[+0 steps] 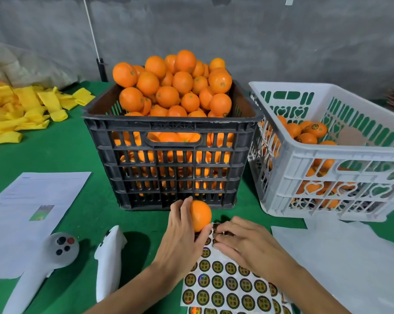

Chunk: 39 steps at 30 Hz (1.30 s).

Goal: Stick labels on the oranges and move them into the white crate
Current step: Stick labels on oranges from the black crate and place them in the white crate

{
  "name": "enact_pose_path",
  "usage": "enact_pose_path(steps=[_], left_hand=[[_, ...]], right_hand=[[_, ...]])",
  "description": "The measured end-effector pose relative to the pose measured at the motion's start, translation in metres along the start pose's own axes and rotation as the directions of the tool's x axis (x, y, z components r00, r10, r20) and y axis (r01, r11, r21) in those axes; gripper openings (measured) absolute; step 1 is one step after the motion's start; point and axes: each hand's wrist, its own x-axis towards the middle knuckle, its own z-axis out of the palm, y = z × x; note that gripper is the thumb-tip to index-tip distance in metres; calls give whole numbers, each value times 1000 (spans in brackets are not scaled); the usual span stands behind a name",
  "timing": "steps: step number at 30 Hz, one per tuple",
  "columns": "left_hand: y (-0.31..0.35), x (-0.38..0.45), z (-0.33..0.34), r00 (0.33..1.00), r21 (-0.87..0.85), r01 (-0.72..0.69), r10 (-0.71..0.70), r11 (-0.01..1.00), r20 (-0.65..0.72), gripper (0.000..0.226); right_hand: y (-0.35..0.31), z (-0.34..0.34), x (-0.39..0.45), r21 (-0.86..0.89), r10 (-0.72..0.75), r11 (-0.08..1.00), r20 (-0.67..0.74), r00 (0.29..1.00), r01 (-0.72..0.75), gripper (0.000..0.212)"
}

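My left hand (pixel 182 232) grips 1 orange (pixel 200 215), my right hand (pixel 243 240) picks at the label sheet (pixel 225 284); few oranges fill the white crate (pixel 327 152), the black crate (pixel 169 155) stays heaped.

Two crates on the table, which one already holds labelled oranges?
The white plastic crate on the right: an orange inside shows a round dark sticker, and it is only part-filled. The black plastic crate is heaped.

The left hand (pixel 182 232) extends toward 12 o'clock with fingers and thumb curled in a grip, while the right hand (pixel 243 243), at its 3 o'clock, lies palm-down, fingertips (pixel 217 234) bent and pointing toward 9 o'clock.
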Motion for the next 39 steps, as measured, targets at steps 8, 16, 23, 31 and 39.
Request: enact_pose_path(steps=[8,16,23,31,39], left_hand=[[0,-3,-3,999,5,16,-16,1000,33,84],[2,-3,-6,999,12,27,-28,1000,47,83],[-1,-3,-4,998,84,-30,26,996,49,81],[-2,-2,-4,997,80,-69,66,994,41,82],[-3,-3,-3,998,60,-60,58,996,37,79]], right_hand=[[1,1,-6,212,135,962,192,972,-175,66],[0,2,-4,278,130,950,67,989,-144,39],[-1,5,-1,625,386,669,169,907,-401,13],[1,2,-5,441,298,820,215,930,-365,48],[1,1,-3,401,244,870,159,957,-288,39]])
